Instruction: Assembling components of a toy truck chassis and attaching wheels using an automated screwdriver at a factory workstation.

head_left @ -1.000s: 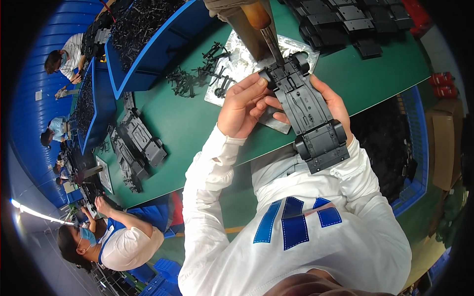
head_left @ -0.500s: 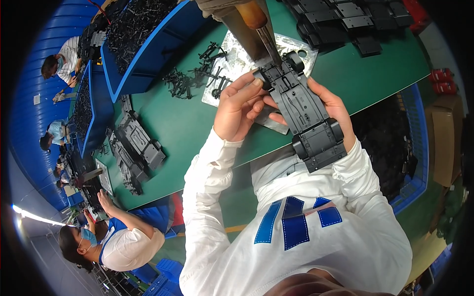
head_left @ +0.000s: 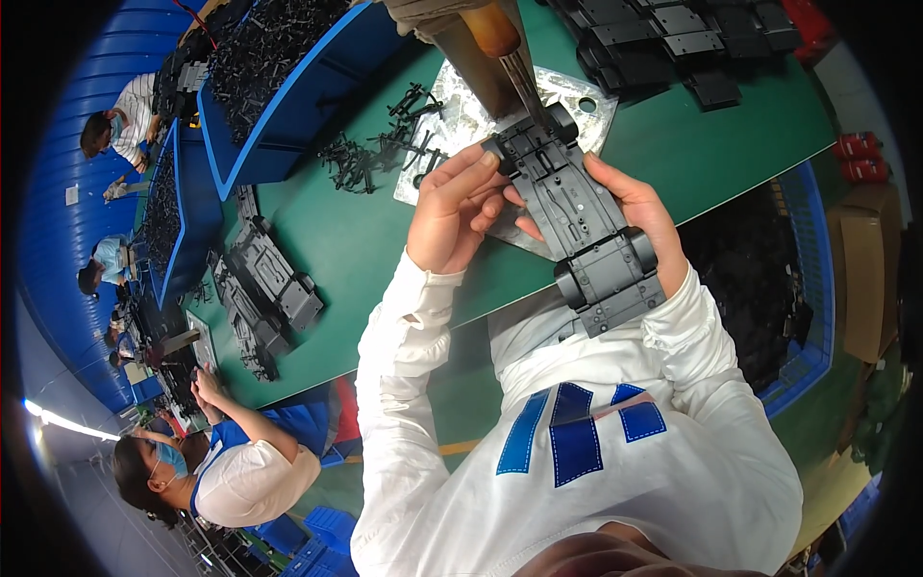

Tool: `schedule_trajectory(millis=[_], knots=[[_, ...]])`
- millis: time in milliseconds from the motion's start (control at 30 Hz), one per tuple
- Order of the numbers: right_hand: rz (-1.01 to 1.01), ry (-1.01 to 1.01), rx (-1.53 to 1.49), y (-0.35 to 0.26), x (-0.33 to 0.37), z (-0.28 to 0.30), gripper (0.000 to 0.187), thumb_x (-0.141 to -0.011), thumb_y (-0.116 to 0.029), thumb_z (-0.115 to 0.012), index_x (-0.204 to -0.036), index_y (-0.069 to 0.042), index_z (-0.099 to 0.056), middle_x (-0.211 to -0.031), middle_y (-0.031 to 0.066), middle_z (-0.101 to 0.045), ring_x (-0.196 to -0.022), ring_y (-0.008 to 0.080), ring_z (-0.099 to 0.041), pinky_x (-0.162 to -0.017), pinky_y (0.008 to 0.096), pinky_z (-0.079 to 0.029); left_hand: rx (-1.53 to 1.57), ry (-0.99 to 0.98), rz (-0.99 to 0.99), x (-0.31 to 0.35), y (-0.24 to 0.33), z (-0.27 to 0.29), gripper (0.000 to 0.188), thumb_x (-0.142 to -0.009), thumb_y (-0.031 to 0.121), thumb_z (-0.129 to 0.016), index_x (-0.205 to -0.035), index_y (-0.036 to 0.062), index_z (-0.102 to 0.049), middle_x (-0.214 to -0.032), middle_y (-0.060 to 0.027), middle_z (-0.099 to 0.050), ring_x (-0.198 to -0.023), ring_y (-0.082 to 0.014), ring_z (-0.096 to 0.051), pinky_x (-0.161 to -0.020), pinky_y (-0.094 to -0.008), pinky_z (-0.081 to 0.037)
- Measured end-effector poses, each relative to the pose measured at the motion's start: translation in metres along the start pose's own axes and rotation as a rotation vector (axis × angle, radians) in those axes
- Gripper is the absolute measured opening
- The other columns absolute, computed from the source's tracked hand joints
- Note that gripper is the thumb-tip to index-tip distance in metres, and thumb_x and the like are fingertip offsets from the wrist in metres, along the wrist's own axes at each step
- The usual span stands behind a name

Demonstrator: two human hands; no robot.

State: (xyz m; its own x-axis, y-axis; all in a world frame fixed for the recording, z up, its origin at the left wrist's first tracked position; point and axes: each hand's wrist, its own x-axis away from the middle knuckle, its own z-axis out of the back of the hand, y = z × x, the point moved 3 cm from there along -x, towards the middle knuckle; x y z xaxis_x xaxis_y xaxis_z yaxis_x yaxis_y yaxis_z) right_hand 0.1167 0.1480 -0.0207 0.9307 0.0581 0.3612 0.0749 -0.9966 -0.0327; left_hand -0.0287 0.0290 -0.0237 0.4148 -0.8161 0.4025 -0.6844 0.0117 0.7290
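Observation:
Between both hands I hold a black plastic toy-car chassis, tilted, its near end over my lap. My left hand grips the far left side, thumb on top beside a wheel-arch piece. Along the right edge lies my right hand, its fingers partly hidden under the chassis. The metal shaft of a bench-mounted driving tool with an amber upper part comes down at the chassis's far end. Whether its tip touches is hard to see. Beneath is a shiny metal plate.
Small black parts lie loose on the green table. Blue bins full of black pieces stand at the left, near more chassis. Others are stacked far right. A co-worker sits at the left. A blue crate stands at the right.
The chassis and both my hands have shifted slightly left, so the tool's shaft now stands nearer its far right corner. The co-worker's hands at the left have come together.

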Motion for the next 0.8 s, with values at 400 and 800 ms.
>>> schedule_trajectory(millis=[400,800], knots=[[0.008,0.014,-0.024,0.002,-0.006,-0.005,0.052,-0.106,-0.035,-0.037,-0.136,0.007,-0.048,-0.127,0.0252,-0.061,-0.109,0.0381,-0.065,-0.099,0.0443,-0.053,-0.054,0.120,-0.061,0.003,0.008,-0.005,0.018,-0.099,0.020,-0.054,-0.091,0.0035,-0.052,-0.072,-0.0083,-0.061,-0.051,-0.0046,-0.038,-0.049,-0.0207,-0.047],[0.011,0.039,-0.057,0.003,-0.003,-0.012,0.051,-0.106,-0.034,-0.038,-0.136,0.006,-0.048,-0.127,0.0263,-0.060,-0.110,0.0391,-0.064,-0.101,0.0453,-0.052,-0.029,0.122,-0.066,0.003,0.009,-0.006,0.018,-0.099,0.020,-0.054,-0.091,0.0041,-0.053,-0.073,-0.0093,-0.064,-0.052,-0.0046,-0.040,-0.045,-0.0180,-0.039]])
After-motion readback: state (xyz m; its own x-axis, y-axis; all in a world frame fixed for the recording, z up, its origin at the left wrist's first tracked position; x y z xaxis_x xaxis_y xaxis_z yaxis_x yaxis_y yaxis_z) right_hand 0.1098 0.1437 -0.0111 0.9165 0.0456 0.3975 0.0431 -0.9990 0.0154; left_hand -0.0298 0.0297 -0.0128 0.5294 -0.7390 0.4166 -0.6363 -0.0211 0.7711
